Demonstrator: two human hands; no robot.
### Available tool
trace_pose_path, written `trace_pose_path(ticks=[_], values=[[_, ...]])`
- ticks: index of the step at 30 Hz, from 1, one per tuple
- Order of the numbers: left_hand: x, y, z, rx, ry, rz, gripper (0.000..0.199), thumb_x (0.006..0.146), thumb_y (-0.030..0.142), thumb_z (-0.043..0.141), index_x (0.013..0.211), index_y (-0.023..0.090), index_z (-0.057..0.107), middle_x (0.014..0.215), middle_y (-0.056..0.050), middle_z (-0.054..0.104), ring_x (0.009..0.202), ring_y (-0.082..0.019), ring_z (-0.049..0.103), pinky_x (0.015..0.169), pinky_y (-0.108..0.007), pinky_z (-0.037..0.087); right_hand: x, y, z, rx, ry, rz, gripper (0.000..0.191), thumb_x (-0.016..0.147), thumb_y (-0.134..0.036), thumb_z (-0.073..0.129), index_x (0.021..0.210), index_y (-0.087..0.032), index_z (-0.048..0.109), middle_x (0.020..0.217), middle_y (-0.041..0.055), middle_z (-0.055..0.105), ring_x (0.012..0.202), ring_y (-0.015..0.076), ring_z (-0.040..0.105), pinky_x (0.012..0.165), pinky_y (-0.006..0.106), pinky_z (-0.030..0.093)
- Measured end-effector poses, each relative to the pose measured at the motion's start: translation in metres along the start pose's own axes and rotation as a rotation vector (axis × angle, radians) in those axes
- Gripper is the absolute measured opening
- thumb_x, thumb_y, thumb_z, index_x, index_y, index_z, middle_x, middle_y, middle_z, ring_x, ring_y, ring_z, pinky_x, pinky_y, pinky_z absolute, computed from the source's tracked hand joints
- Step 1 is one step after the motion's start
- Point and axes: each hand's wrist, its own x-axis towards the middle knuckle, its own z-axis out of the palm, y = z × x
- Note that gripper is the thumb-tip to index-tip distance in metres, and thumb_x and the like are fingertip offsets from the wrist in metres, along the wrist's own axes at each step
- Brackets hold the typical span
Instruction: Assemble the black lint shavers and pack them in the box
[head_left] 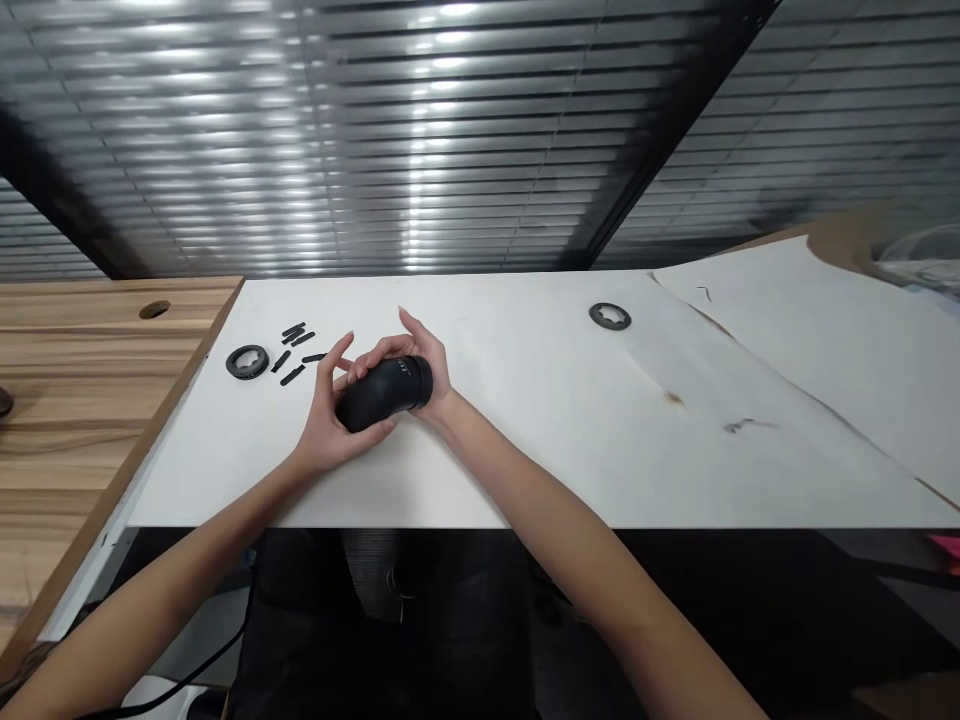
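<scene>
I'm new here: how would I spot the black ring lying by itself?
Start at the white sheet on the wooden desk. Right of the person's right hand, near the back edge, lies a flat black ring with a star-shaped hole. It lies alone; the other ring sits among small black strips.

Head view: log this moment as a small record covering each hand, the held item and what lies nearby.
left hand: wrapped around a black cylinder
right hand: holding the cylinder's wider end
near left: black ring, small black strips
far right: second black ring
surface: white sheet over a wooden desk
</scene>
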Motion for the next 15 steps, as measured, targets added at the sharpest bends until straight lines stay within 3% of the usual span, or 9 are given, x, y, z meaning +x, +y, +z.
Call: trace_pose_path(ticks=[6, 15], values=[[0.003, -0.004, -0.011, 0.088, -0.174, 0.179, 0.095, 0.086, 0.040, 0.084, 0.167, 0.030, 0.035, 0.141, -0.015, 0.063, 0.122, -0.031, 0.069, 0.101, -0.044, 0.060, -0.004, 0.009, 0.001, 0.008, -0.069, 0.047, 0.059, 0.097, -0.057, 0.054, 0.059, -0.017, 0.075, 0.062, 0.0099, 0.066, 0.077, 0.0288, 0.070, 0.088, 0.045, 0.059], [0.012, -0.008, -0.016, -0.019, -0.250, 0.182, 0.090, 0.084, 0.035, 0.085, 0.163, 0.030, 0.042, 0.151, -0.015, 0.058, 0.136, -0.035, 0.062, 0.110, -0.048, 0.056, -0.005, 0.016, 0.005, 0.082, 0.006, -0.008, 0.053, 0.098, -0.044, 0.050, 0.058, -0.018, 0.075, 0.062, 0.0095, 0.067, 0.073, 0.0267, 0.068, 0.084, 0.042, 0.060]])
